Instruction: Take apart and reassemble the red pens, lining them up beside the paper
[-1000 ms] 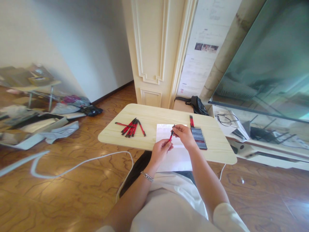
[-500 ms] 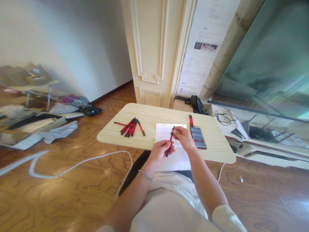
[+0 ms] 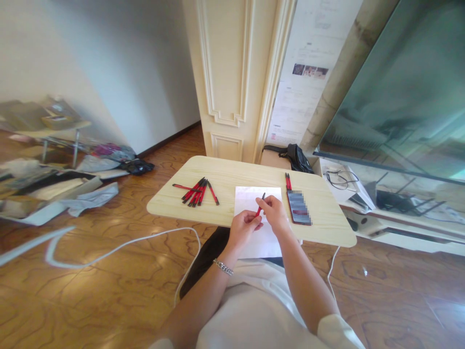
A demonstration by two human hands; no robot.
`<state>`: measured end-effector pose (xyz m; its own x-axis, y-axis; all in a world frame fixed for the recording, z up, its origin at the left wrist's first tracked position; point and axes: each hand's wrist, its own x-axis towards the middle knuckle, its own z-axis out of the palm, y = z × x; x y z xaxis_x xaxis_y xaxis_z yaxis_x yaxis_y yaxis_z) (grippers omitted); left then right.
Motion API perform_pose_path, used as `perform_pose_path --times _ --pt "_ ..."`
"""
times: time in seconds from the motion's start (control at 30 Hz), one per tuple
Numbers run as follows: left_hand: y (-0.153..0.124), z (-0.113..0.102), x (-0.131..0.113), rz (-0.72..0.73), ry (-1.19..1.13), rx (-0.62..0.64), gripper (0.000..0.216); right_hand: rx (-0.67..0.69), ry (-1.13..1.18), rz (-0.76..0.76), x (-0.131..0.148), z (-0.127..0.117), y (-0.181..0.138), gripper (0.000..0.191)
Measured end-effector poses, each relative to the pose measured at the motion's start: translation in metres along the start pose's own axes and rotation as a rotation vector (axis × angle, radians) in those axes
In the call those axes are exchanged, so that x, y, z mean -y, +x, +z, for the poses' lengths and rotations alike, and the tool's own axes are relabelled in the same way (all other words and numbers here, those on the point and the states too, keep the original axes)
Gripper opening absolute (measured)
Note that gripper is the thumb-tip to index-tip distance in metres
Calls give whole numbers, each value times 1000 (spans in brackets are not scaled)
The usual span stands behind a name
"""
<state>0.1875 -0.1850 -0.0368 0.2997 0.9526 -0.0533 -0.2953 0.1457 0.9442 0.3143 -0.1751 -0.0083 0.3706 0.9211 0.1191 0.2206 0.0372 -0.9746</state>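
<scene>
Above a sheet of white paper (image 3: 247, 196), a slim red pen (image 3: 258, 212) with a black upper end slants between my hands. My left hand (image 3: 244, 227) is closed around its lower part, and that end is hidden by the fingers. With thumb and fingers, my right hand (image 3: 275, 212) pinches the pen near its top. Several more red pens with black ends (image 3: 196, 193) lie in a loose pile to the left. Farther right is a pair of red-and-black pens (image 3: 288, 182), just beyond a dark, partly pixelated phone-like object (image 3: 297, 206).
The light wooden table (image 3: 221, 167) has rounded corners. Behind it are a panelled cream column (image 3: 225, 63) and a black bag (image 3: 298, 157). A white cable (image 3: 138, 238) crosses the floor at left. A large dark screen (image 3: 407, 92) stands at right.
The pen's lower black end, visible below my left hand earlier, is now hidden. My right hand has shifted slightly lower and my hands are closer together around the pen.
</scene>
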Motion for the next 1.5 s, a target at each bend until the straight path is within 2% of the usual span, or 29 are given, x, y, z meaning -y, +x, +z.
perform_pose_path --times 0.13,0.27,0.47,0.57,0.73,0.83,1.0,1.1,1.23,1.33,1.4,1.5 --pt "-1 -2 -5 -90 -94 101 34 180 284 92 11 -8 2 42" --pt "-2 -3 -8 -132 -144 134 35 241 365 86 14 -11 6 41" --pt "-2 0 0 -41 -34 30 33 117 262 74 -1 -1 7 34" --pt "-2 1 2 -82 -50 8 34 65 230 79 -3 2 6 35" --pt "-1 0 -7 -174 -139 106 36 178 350 106 3 -4 9 39" --pt "0 -1 -6 -163 -126 103 34 194 361 109 1 -5 12 38" --pt "4 -2 8 -62 19 3 31 78 233 88 -9 3 15 36" --pt "5 -3 10 -60 50 -8 30 3 176 62 -11 6 15 37" --pt "4 -4 0 -143 -52 88 31 119 283 119 -5 3 13 39" --pt "4 -3 -3 -163 -76 103 31 208 390 148 -2 0 13 39" --pt "5 -3 -1 -130 -54 75 29 199 373 143 -3 0 13 36" --pt "5 -2 4 -49 49 0 26 102 249 110 -5 3 13 34"
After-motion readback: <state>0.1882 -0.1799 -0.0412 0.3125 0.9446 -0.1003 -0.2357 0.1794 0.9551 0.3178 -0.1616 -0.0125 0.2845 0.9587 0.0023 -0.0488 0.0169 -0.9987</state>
